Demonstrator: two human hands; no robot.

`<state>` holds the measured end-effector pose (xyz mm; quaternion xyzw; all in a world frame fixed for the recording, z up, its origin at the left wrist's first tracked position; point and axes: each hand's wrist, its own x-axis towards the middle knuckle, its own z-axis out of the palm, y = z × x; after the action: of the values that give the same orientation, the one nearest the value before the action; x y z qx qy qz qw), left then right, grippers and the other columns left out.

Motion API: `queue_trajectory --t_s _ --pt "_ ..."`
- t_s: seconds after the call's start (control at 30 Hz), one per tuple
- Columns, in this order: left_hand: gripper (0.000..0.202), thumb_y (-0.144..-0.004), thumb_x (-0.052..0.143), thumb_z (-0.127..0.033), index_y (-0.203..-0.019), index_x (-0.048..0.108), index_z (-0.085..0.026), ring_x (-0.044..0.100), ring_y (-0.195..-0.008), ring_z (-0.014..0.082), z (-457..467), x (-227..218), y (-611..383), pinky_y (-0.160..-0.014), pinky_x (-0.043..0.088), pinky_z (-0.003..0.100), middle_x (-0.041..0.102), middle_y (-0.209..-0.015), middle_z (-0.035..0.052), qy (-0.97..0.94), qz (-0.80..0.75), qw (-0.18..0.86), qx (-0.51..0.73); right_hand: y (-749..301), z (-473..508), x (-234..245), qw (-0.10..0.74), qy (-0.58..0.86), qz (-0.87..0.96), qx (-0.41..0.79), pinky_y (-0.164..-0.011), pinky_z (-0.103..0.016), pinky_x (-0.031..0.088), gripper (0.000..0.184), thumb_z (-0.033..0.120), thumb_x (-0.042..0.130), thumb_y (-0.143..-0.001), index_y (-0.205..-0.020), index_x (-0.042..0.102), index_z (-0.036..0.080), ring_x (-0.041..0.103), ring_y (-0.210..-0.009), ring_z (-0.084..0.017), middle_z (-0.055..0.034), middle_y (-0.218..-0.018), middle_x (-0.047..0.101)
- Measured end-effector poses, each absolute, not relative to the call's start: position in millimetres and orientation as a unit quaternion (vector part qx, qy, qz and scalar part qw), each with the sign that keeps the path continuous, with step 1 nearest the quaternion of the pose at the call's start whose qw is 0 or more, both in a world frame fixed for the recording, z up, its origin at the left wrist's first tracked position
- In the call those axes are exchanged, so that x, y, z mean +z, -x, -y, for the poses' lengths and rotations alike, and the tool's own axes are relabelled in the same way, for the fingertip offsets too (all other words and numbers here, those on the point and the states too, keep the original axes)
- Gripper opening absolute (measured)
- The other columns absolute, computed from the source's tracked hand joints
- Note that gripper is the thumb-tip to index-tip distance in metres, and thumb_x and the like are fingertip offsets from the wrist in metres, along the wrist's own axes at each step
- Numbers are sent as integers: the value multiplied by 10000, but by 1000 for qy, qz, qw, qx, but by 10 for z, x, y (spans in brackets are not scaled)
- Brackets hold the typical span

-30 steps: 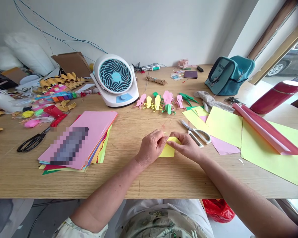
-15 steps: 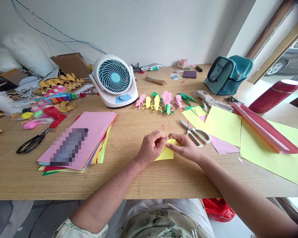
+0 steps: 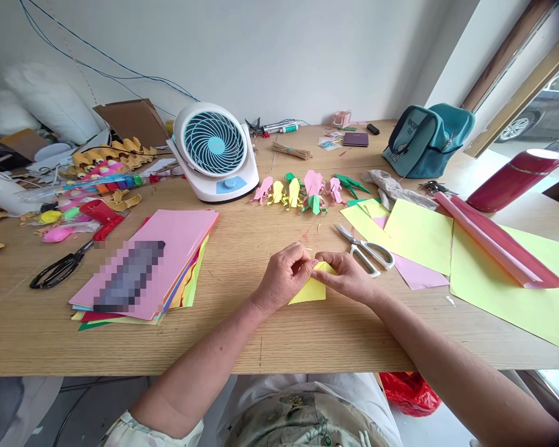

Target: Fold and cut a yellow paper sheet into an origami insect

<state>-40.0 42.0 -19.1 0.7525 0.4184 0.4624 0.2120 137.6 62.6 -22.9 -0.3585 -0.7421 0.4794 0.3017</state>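
Note:
A small folded sheet of yellow paper (image 3: 313,290) lies at the middle of the wooden table, in front of me. My left hand (image 3: 286,276) is closed, its thumb and fingers pinching the paper's upper left side. From the right, my right hand (image 3: 347,273) grips the upper right part between thumb and fingers. Both thumbs meet near the paper's top, and the fingers hide much of its upper edge. Silver scissors (image 3: 366,249) with white handles lie just beyond my right hand. Behind stand several folded paper figures (image 3: 313,184) in pink, yellow and green.
A stack of coloured paper (image 3: 181,248) with a blurred dark object on it lies left, beside black-handled scissors (image 3: 58,271). A white fan (image 3: 217,149) stands behind. At right are yellow sheets (image 3: 422,233), a rolled red sheet (image 3: 503,245), a red flask (image 3: 515,180) and a teal bag (image 3: 426,143).
Both hands stay at nearly the same spot on the yellow paper. Only a very slight shift of the fingers and paper shows; the rest of the table looks the same.

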Motion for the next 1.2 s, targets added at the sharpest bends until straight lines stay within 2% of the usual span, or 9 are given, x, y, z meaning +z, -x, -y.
queue_trajectory --t_s 0.1,0.33,0.43,0.53,0.7,0.87,1.0,1.1,1.2 --pt "277 -894 540 -242 -646 429 -188 395 -576 86 -415 -177 396 -568 324 222 447 -631 -46 -736 -437 231 462 -1377 -627 -230 298 356 735 495 -599 -241 378 342 509 681 -819 -796 616 174 474 -655 -125 20 -693 550" --pt "429 -992 366 -440 -650 422 -189 396 -591 107 -439 -138 455 -566 317 241 408 -601 -34 -695 -476 340 418 -1459 -707 -236 346 398 660 535 -553 -249 342 416 576 685 -789 -736 558 183 462 -615 -120 20 -669 538" --pt "417 -968 424 -448 -648 447 -182 385 -586 100 -454 -151 458 -562 312 233 404 -599 -41 -701 -479 347 399 -1497 -757 -240 371 409 632 544 -546 -254 343 428 599 684 -777 -751 558 191 468 -607 -123 17 -676 547" --pt "349 -915 530 -389 -648 462 -175 371 -583 87 -467 -178 442 -567 310 219 411 -611 -52 -714 -471 331 398 -1511 -791 -234 389 421 617 539 -541 -256 338 427 587 724 -741 -739 553 196 467 -598 -125 22 -655 531" --pt "347 -891 557 -351 -625 417 -177 373 -588 83 -476 -196 420 -567 309 209 412 -608 -53 -717 -468 313 412 -1507 -792 -228 398 420 614 537 -541 -260 346 422 591 719 -740 -731 551 204 466 -594 -128 22 -651 523" --pt "316 -885 544 -393 -664 460 -183 427 -551 84 -480 -206 449 -535 349 200 437 -591 -54 -702 -461 402 366 -1539 -815 -271 404 435 604 532 -553 -257 355 389 563 713 -763 -765 587 194 483 -609 -126 14 -682 558" --pt "247 -834 589 -393 -729 516 -181 496 -521 88 -506 -244 503 -495 386 198 567 -635 -33 -664 -480 488 301 -1607 -866 -257 355 460 651 489 -532 -257 329 376 556 688 -781 -772 611 188 461 -599 -122 12 -686 564" --pt "294 -763 665 -407 -671 499 -183 457 -469 80 -504 -261 524 -441 337 188 552 -580 -42 -652 -509 504 248 -1645 -870 -208 268 461 711 459 -504 -256 304 348 539 671 -788 -780 628 194 437 -576 -119 24 -653 541" --pt "315 -706 724 -411 -618 527 -180 452 -449 89 -434 -256 538 -422 308 197 540 -524 -46 -663 -538 483 194 -1647 -838 -172 223 457 762 402 -480 -253 272 299 498 643 -805 -740 628 206 415 -547 -112 39 -607 508"
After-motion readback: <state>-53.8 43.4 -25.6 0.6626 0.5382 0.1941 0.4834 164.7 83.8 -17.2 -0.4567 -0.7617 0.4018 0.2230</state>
